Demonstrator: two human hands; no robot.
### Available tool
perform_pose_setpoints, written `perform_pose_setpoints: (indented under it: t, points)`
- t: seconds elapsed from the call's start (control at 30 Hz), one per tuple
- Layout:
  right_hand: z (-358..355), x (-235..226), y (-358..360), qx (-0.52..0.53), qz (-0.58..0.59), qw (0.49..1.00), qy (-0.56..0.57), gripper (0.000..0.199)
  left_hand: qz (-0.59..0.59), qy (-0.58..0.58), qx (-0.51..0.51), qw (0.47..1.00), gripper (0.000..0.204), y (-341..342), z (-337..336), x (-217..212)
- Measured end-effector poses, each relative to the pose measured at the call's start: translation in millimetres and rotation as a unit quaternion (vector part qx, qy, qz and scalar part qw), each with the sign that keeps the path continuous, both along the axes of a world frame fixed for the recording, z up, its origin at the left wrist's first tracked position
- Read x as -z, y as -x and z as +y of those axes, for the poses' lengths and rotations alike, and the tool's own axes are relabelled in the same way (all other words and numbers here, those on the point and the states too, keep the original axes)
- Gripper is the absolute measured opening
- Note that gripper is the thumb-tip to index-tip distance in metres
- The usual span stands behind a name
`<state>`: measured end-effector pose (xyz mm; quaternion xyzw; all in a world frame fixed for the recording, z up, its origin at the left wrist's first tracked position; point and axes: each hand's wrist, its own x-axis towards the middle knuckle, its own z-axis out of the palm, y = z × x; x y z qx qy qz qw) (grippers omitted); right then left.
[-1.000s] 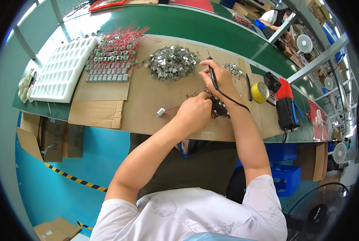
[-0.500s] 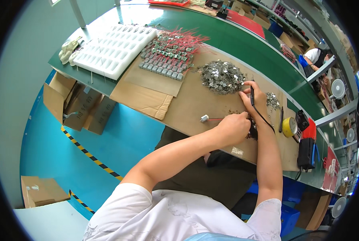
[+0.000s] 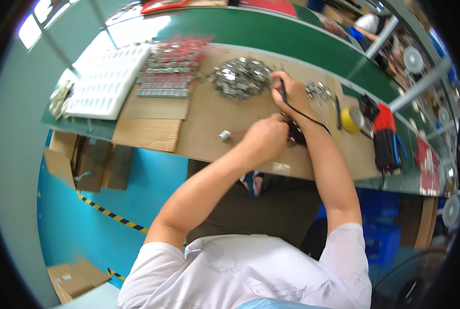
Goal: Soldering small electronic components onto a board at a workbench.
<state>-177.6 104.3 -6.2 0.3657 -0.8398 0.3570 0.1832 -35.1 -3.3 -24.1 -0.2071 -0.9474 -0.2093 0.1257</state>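
My right hand (image 3: 290, 90) is closed around a black corded soldering iron (image 3: 282, 87), its cord running back along my forearm. My left hand (image 3: 268, 135) is closed beside a heap of small dark parts (image 3: 296, 135), its fingertips partly hidden. A red wire (image 3: 236, 135) runs from a small silver motor (image 3: 224, 135) on the brown board into that hand. Just beyond my right hand lies a large pile of shiny metal pieces (image 3: 240, 77). A smaller pile of silver pieces (image 3: 318, 91) sits to its right.
Rows of motors with red wires (image 3: 168, 72) lie left, by a white tray (image 3: 106, 82). At right are a yellow spool (image 3: 352, 119), a black pen-shaped tool (image 3: 338, 113) and a black power unit (image 3: 387, 149). Another person (image 3: 369, 26) sits far right. Cardboard boxes (image 3: 93, 162) stand below.
The whole view has swung, so the table and things on it appear further left. My hands keep their places by the dark heap, the right still holding the soldering iron.
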Motion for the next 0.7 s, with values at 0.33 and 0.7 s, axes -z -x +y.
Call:
perform_pose_setpoints:
  t: [0.33,0.7]
  points:
    - [42,-12,-15,-0.041,-0.034,0.998,-0.013,0.036,-0.05,-0.087,-0.04,0.994,0.016,-11,3,-23]
    - [79,-27,-105,0.082,-0.071,0.972,0.207,0.038,0.005,-0.098,-0.075,0.992,0.022,-37,-12,-51]
